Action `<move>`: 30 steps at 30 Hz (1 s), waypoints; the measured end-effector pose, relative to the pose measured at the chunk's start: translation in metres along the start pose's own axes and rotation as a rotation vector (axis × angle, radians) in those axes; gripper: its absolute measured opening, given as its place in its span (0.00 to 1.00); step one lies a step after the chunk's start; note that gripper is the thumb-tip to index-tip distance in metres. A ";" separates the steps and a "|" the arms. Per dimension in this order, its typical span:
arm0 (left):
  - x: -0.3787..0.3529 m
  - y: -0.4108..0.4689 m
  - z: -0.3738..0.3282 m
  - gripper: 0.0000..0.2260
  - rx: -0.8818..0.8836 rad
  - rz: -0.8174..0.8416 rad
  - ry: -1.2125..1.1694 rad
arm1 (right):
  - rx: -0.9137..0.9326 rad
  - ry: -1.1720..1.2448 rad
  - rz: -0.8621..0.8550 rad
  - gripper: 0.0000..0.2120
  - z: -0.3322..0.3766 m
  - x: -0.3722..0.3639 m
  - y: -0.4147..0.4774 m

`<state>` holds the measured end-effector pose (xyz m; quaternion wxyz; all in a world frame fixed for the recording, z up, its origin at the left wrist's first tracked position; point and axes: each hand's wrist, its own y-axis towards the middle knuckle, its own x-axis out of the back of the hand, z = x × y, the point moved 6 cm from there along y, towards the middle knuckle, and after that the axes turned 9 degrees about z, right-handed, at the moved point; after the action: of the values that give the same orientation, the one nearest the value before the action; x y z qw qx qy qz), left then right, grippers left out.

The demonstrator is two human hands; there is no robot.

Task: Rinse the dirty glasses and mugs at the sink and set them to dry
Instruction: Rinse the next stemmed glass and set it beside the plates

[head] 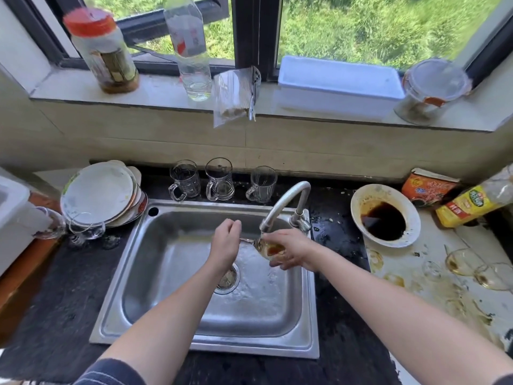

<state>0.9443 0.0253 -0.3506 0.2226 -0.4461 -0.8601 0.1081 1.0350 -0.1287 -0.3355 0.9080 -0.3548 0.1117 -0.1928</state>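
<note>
Over the steel sink [116, 287], my right hand [294, 251] grips the bowl of a wine glass [273, 250] with brown residue, tipped sideways right under the faucet [288, 201] spout. Its stem points left, and my left hand [226, 243], fingers curled, holds the stem's end. Water runs across the basin toward the drain [227, 279]. Three clear glass mugs [220, 179] stand upright on the dark counter behind the sink. Two wine glasses [86, 229] stand upside down left of the sink. Two stained wine glasses [460, 262] lie on the white counter at the right.
Stacked plates [102, 193] lean at the back left. A white bowl of dark sauce [384, 215] sits right of the faucet, with a yellow-labelled bottle [477, 201] and an orange packet [427, 187] behind it. The windowsill holds jars, a bottle and a white box [338, 84].
</note>
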 end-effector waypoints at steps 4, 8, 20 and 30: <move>-0.008 0.004 -0.003 0.13 0.065 0.037 -0.052 | 0.100 0.018 -0.183 0.14 0.008 0.012 -0.001; -0.009 0.006 0.012 0.13 0.180 0.080 -0.113 | 0.198 -0.084 -0.174 0.10 0.011 0.008 0.000; 0.013 0.002 0.029 0.12 0.197 -0.024 -0.144 | 0.114 -0.315 0.022 0.22 0.013 -0.015 0.014; -0.016 0.007 0.013 0.16 0.334 0.212 -0.328 | 0.117 -0.269 -0.147 0.25 0.002 0.009 0.001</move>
<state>0.9508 0.0165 -0.3696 0.1381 -0.4675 -0.8032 0.3423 1.0439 -0.1309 -0.3354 0.9173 -0.3312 -0.0487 -0.2155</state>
